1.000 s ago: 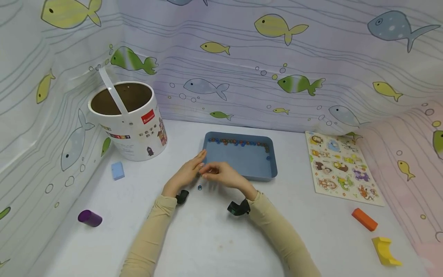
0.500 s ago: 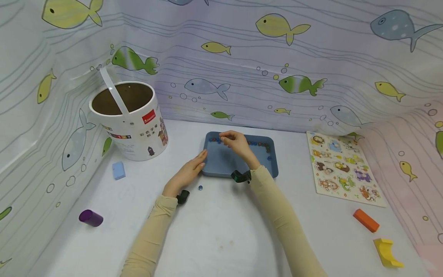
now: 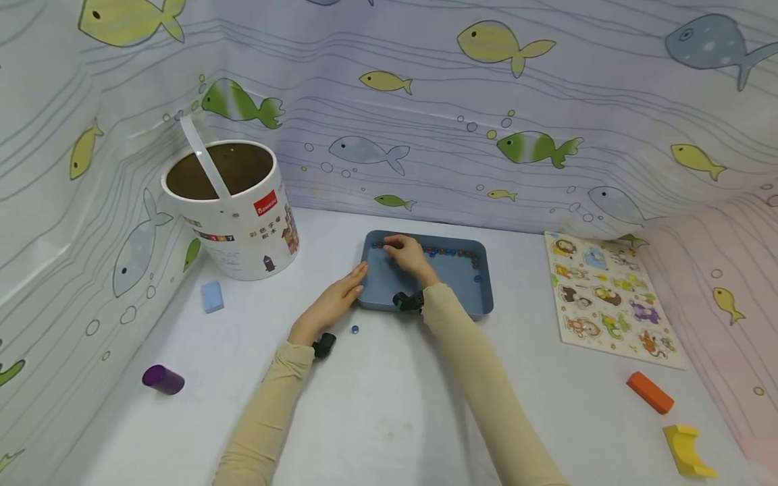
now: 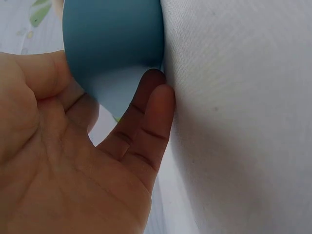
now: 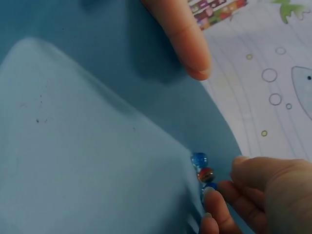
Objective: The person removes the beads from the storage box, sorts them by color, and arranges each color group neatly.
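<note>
White cloth covers the bench (image 3: 389,418), and on it sits a blue tray (image 3: 452,297) with a row of small glass beads (image 3: 452,252) lined up along its far inner wall. That row already runs most of the wall's length, so the work looks well along. One blue bead (image 3: 477,277) lies apart near the tray's right wall, and another loose bead (image 3: 355,329) lies on the cloth just outside the tray's near-left corner; these two look like what is left to add.

At the tray's left edge, the left hand (image 3: 331,305) lies with fingers straight and relaxed, fingertips touching the outer wall as if steadying it, its grip released. Reaching over the tray, the right hand (image 3: 408,256) is at the row's left end. From the right wrist view its fingertips (image 5: 214,202) pinch or press a blue bead against the last ones in line, a red bead (image 5: 205,173) and a blue one beyond it.
</note>
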The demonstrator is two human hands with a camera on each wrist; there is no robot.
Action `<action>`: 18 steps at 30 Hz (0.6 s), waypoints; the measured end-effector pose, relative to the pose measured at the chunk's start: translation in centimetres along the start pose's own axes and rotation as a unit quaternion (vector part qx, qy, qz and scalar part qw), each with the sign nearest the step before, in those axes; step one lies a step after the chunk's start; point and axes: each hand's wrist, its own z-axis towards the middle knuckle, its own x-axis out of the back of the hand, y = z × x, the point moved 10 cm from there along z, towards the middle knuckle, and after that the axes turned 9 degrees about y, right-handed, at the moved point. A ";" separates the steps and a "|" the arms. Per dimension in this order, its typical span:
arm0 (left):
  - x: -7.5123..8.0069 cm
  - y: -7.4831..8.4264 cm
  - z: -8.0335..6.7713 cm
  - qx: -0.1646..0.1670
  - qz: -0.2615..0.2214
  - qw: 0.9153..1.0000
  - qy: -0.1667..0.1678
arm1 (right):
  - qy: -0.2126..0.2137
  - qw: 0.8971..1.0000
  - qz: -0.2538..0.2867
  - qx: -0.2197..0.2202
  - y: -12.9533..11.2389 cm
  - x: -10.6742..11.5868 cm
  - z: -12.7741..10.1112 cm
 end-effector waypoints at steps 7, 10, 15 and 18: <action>0.1 0.2 0.0 -0.002 0.006 1.000 0.001 | 0.012 0.997 -0.072 0.009 0.2 0.0 0.0; 0.1 0.2 0.1 0.000 0.006 1.000 0.002 | 0.015 0.995 -0.093 0.011 0.1 0.1 0.0; 0.1 0.2 0.1 -0.002 0.008 1.000 0.003 | 0.017 0.995 -0.094 0.005 0.2 0.3 -0.2; 0.1 0.2 0.1 -0.003 0.008 1.000 0.002 | 0.016 0.997 -0.070 -0.003 0.2 0.4 -0.3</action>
